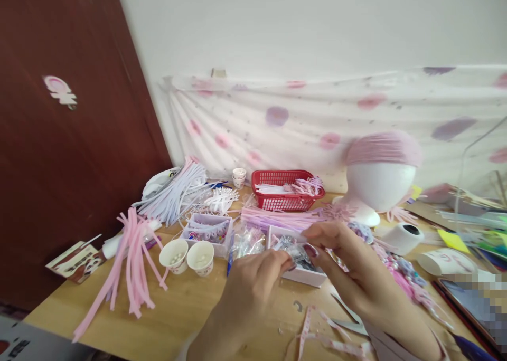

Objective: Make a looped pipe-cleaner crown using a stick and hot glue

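Left hand: the left hand (255, 276) is held over the near left corner of the white box (303, 277), thumb and index drawn close together; whether anything is pinched between them cannot be told.
Right hand: the right hand (352, 271) is held across the box's right end, fingers bent, thumb tip near the fingertips; the gap looks narrow, and a hold on anything cannot be confirmed.
Packets: clear, shiny packets (283, 243) are held in the white box, just beyond and between the two sets of fingertips; contact is hidden.
Nearer hand: neither is clearly favoured; the packets are flanked by both.
Long axis: the box appears to be laid roughly left to right, slightly aslant; its right end is masked by the right hand.
In the way: the near wall is partly covered by the hands, and the packets look heaped together, so one might be snagged on another.
Left side: loose wraps (250, 239), a bead box (227, 239), two cups (203, 269) and pink stems (132, 268) are spread on the table (170, 329).
Behind: a red basket (287, 203) is set beyond lilac stems (277, 218).
Right side: a foam head (372, 184), a spool (400, 239) and a phone (467, 311) are placed there.
Near edge: scissors (352, 326) and ribbon (304, 329) are left below the right wrist.
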`<action>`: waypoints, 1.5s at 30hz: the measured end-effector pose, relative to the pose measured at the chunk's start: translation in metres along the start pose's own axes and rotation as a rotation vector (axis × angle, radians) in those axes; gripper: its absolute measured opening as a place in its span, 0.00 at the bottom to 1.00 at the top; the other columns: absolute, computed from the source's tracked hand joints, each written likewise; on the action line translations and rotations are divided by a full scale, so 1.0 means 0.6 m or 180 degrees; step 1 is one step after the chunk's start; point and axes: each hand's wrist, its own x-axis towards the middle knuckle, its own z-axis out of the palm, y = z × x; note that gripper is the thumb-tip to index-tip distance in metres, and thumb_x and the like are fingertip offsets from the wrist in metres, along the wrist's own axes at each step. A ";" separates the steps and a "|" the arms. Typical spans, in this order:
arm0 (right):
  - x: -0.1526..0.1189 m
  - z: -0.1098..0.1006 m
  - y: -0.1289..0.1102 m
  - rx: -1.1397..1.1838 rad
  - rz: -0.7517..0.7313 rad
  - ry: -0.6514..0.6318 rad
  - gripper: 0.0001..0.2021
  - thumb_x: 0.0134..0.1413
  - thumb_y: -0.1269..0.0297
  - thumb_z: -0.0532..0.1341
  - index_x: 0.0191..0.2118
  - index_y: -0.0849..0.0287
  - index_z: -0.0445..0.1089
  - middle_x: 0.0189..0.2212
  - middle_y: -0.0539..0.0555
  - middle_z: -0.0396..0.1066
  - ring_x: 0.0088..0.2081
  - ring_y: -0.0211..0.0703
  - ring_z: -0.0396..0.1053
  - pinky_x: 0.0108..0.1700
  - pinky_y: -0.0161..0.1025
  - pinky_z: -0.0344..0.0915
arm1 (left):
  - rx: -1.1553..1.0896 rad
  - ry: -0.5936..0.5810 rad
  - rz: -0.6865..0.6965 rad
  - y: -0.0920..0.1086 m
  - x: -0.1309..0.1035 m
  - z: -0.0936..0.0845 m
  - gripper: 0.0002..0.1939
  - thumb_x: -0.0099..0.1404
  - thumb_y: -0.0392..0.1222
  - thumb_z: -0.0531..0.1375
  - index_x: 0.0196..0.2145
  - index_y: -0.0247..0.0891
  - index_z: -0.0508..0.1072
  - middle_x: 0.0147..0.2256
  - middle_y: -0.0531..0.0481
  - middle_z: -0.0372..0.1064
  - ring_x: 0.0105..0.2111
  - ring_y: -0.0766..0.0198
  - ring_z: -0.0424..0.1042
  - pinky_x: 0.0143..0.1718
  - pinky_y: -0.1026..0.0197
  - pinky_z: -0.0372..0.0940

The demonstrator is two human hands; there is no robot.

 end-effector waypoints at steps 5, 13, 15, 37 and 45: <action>0.003 0.014 0.026 0.1323 0.0400 0.0250 0.06 0.69 0.68 0.55 0.39 0.50 0.58 0.30 0.46 0.61 0.30 0.35 0.62 0.30 0.30 0.63 | -0.1202 -0.1162 -0.1001 -0.003 0.035 -0.051 0.11 0.75 0.41 0.51 0.36 0.40 0.72 0.19 0.60 0.63 0.20 0.69 0.64 0.26 0.66 0.59; 0.072 0.013 0.067 0.0133 0.0638 -0.0193 0.07 0.68 0.62 0.54 0.48 0.53 0.64 0.31 0.49 0.74 0.32 0.41 0.71 0.35 0.38 0.65 | -0.0256 -0.1042 -0.1886 -0.193 0.146 -0.129 0.13 0.73 0.44 0.53 0.36 0.38 0.75 0.23 0.55 0.69 0.25 0.65 0.68 0.31 0.62 0.66; 0.068 0.002 0.070 -0.0133 0.0715 -0.0259 0.07 0.67 0.61 0.54 0.42 0.54 0.68 0.31 0.49 0.75 0.32 0.41 0.72 0.35 0.38 0.65 | 0.0040 -0.0743 -0.2143 -0.267 0.167 -0.148 0.11 0.72 0.45 0.57 0.43 0.36 0.75 0.37 0.47 0.75 0.35 0.60 0.74 0.39 0.55 0.71; -0.006 0.072 -0.022 0.1155 0.0411 0.0511 0.16 0.64 0.63 0.64 0.55 0.40 0.68 0.43 0.50 0.76 0.44 0.43 0.75 0.44 0.36 0.75 | -0.1407 -0.0119 -0.1777 0.042 0.029 -0.132 0.28 0.62 0.40 0.67 0.59 0.53 0.73 0.55 0.45 0.76 0.46 0.47 0.81 0.43 0.55 0.78; -0.007 0.061 -0.017 0.1245 0.0425 0.0508 0.13 0.64 0.66 0.64 0.51 0.42 0.70 0.40 0.48 0.76 0.41 0.39 0.75 0.42 0.32 0.74 | -0.1502 -0.0051 -0.1967 0.059 0.023 -0.108 0.23 0.67 0.43 0.64 0.59 0.57 0.72 0.43 0.51 0.83 0.47 0.53 0.81 0.43 0.62 0.77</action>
